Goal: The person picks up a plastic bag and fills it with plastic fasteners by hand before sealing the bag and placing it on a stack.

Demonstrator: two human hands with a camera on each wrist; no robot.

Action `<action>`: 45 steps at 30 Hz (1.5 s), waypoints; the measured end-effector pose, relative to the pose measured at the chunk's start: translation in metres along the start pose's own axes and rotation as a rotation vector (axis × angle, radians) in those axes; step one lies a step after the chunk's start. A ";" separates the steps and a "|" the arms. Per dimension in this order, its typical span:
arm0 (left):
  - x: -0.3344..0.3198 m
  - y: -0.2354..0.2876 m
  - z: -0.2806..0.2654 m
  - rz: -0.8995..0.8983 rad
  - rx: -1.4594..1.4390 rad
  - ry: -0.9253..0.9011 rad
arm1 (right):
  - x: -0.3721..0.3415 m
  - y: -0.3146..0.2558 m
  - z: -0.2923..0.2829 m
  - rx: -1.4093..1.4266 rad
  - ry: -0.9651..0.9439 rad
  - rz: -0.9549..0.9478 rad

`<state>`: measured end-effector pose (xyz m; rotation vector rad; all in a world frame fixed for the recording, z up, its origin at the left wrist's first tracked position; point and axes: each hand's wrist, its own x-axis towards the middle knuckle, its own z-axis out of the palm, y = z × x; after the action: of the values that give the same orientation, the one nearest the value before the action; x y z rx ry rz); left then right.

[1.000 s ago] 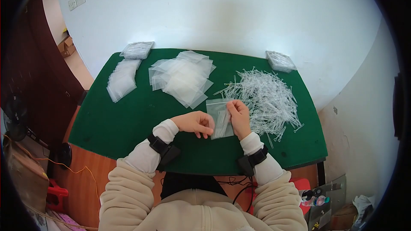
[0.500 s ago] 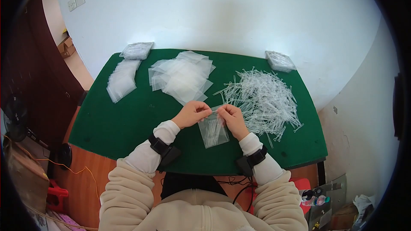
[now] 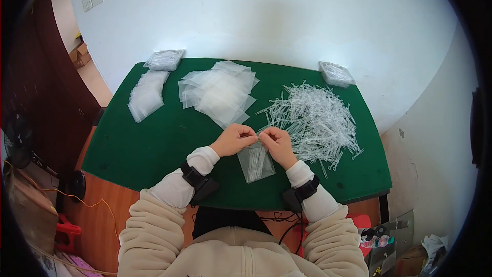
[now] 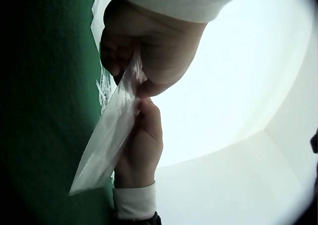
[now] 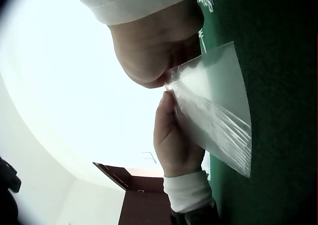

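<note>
Between my two hands hangs a small clear zip bag (image 3: 255,165) with several thin clear plastic sticks inside. My left hand (image 3: 233,140) pinches its top edge on the left, thumb against fingers. With thumb and forefinger my right hand (image 3: 278,145) pinches the same edge on the right, the fingertips of both hands close together. In the right wrist view the bag (image 5: 213,110) slants down from the fingers, its sticks lying lengthwise toward the lower end. The left wrist view has the bag (image 4: 107,135) nearly edge-on, over the green cloth.
A big heap of loose clear sticks (image 3: 320,120) lies to the right on the green table (image 3: 138,159). Flat bags (image 3: 218,92) are piled behind my hands, with a fanned row of bags (image 3: 147,97) at left. Filled packs (image 3: 165,60) stand at the back left, others (image 3: 336,74) at the back right.
My left hand has come up from beside the bag to its top edge. The bag has shifted left and nearer my body, and my right hand has moved along its top.
</note>
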<state>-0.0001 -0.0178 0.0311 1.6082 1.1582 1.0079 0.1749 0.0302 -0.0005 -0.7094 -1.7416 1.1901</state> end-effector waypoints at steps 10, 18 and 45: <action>0.003 -0.005 -0.009 -0.001 -0.066 0.011 | 0.004 0.002 -0.007 0.030 0.145 0.008; 0.004 -0.009 -0.019 0.001 -0.093 0.020 | 0.006 0.006 -0.011 0.118 0.172 0.032; 0.003 -0.010 -0.018 0.390 0.670 0.196 | 0.004 -0.005 -0.012 -0.550 0.053 -0.288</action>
<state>-0.0185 -0.0096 0.0264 2.3749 1.4457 1.1038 0.1840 0.0371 0.0075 -0.7603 -2.0634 0.4909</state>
